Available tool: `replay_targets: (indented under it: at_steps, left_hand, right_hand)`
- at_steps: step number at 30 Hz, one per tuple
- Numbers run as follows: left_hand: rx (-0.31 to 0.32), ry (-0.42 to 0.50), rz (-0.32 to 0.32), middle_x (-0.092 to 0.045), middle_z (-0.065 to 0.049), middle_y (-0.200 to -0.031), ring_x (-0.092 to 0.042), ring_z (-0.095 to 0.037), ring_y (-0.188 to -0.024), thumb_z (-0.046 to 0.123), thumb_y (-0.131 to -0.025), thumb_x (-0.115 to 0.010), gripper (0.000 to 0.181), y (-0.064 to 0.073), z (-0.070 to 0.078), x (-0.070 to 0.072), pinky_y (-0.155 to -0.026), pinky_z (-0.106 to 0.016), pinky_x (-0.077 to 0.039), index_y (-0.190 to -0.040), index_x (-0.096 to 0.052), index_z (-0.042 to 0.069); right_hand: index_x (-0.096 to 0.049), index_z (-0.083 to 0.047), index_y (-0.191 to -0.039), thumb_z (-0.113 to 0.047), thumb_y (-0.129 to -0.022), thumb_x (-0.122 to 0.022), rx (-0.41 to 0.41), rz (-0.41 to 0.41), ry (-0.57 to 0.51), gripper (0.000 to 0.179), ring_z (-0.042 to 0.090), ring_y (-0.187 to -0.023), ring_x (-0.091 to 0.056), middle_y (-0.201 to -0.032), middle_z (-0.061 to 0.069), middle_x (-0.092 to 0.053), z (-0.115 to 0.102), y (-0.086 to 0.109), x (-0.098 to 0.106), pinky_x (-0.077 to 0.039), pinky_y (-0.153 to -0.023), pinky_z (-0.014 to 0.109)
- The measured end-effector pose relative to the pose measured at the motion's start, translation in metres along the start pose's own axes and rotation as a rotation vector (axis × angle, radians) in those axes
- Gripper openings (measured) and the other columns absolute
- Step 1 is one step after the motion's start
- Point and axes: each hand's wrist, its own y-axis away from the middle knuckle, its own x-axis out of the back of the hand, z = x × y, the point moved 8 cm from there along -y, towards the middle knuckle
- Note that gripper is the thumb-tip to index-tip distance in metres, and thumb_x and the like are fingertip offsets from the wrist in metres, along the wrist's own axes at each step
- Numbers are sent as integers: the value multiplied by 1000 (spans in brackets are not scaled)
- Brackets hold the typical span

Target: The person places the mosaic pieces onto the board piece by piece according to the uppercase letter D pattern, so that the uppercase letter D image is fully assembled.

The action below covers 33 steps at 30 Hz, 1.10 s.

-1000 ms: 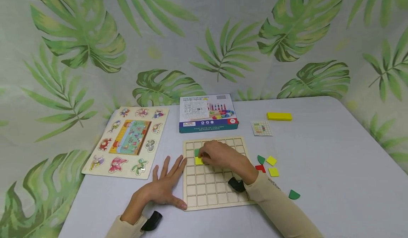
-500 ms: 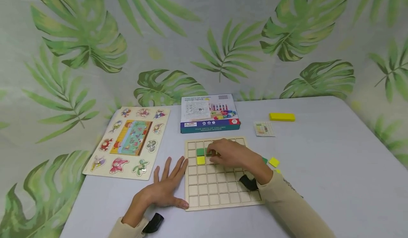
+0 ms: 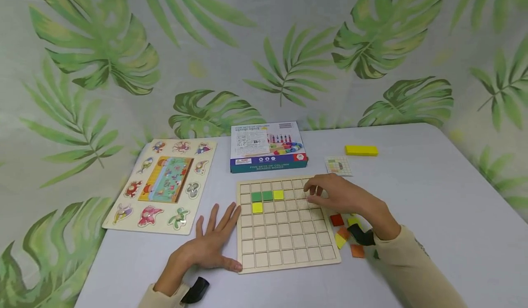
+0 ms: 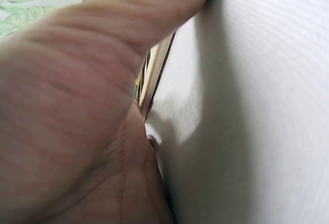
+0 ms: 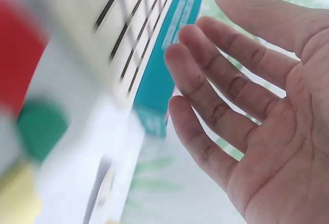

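Note:
A wooden grid board lies on the table. In its upper left cells sit two green tiles side by side, a yellow tile right of them, and another yellow tile below the left green one. My left hand lies flat with spread fingers, its thumb and fingertips at the board's left edge. Over the upper right of the board is my right hand, fingers loosely bent; in the right wrist view nothing is between its fingers and thumb.
Right of the board lie loose pieces: a red one, an orange one and several more, partly under the wrist. Behind stand a cardboard box, a pattern card and a yellow block. A peg puzzle lies at left.
My right hand has let go and moved right, away from the tiles. A yellow tile now shows beside the two green ones, where the hand was. The left hand stays at the board's edge.

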Motion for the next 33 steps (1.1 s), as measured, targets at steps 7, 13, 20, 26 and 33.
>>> replay_targets:
  at_steps: [7, 13, 20, 26, 33]
  left_hand:
    - [-10, 10, -3, 11, -5, -170, 27, -43, -149, 55, -63, -88, 137, 0, 2, 2, -109, -73, 18, -163, -1, 18]
    - [-33, 28, 7, 11, -5, -170, 28, -42, -149, 58, -62, -87, 139, -1, -2, 1, -109, -72, 21, -163, 0, 19]
    - [-35, 28, 3, 13, -3, -170, 29, -41, -149, 63, -60, -85, 140, -2, -6, -3, -108, -71, 21, -163, 1, 22]
    - [-25, 57, 0, 11, -7, -170, 29, -44, -148, 56, -61, -89, 139, 1, -1, 0, -107, -74, 20, -163, -2, 18]
    - [-50, 49, 3, 11, -9, -170, 28, -45, -148, 59, -62, -87, 139, 1, 1, -1, -106, -74, 20, -163, -1, 20]
  right_hand:
    - [-67, -6, -118, -22, -94, -70, -87, -31, -16, 28, 15, -93, -61, -104, -1, -68, 33, 22, 7, -54, -83, 38]
    - [-67, -8, -116, -20, -90, -74, -165, -67, -53, 30, 21, -100, -60, -109, 2, -68, 57, 31, 12, -53, -90, 44]
    - [-70, -13, -111, -15, -87, -75, -180, -110, -110, 24, 22, -102, -58, -111, 0, -69, 83, 44, 11, -50, -89, 40]
    - [-70, -11, -112, -10, -87, -74, -185, -161, -187, 25, 22, -102, -58, -112, 1, -68, 97, 48, 10, -50, -90, 37]
    - [-70, -10, -111, -3, -84, -73, -192, -178, -249, 28, 22, -98, -54, -109, 4, -65, 104, 52, 10, -49, -83, 25]
